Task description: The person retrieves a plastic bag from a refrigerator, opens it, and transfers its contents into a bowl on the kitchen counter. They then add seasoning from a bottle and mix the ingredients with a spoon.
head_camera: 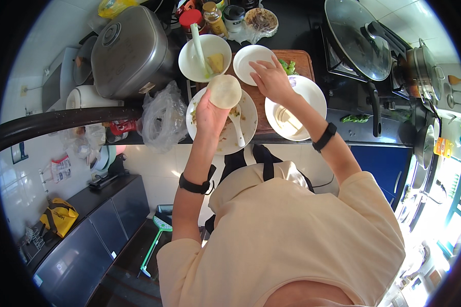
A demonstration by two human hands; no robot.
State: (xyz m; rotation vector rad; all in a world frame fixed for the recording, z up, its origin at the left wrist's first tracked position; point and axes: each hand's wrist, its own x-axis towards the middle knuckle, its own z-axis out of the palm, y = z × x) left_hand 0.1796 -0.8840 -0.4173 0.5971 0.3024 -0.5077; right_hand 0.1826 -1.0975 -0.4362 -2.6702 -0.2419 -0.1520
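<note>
A round dough wrapper (225,91) lies on the fingers of my left hand (210,115), above a large white plate (249,126) with scraps of filling and a white spoon (236,126). My right hand (272,78), fingers spread, is over the edge of a small white bowl (249,57) and holds nothing that I can see. Under my right forearm, a white bowl (318,92) contains more pale wrappers (286,121). Behind the plate, another white bowl (186,57) has a pale green-white stalk or handle and a yellowish piece in it.
A wooden cutting board (305,61) lies under the bowls, with green vegetable (288,67) on it. Jars and bottles (214,19) stand behind. At left are a metal rice cooker (130,50) and a plastic bag (163,115); at right, a lidded pan (357,38) on the stove, its handle pointing toward me.
</note>
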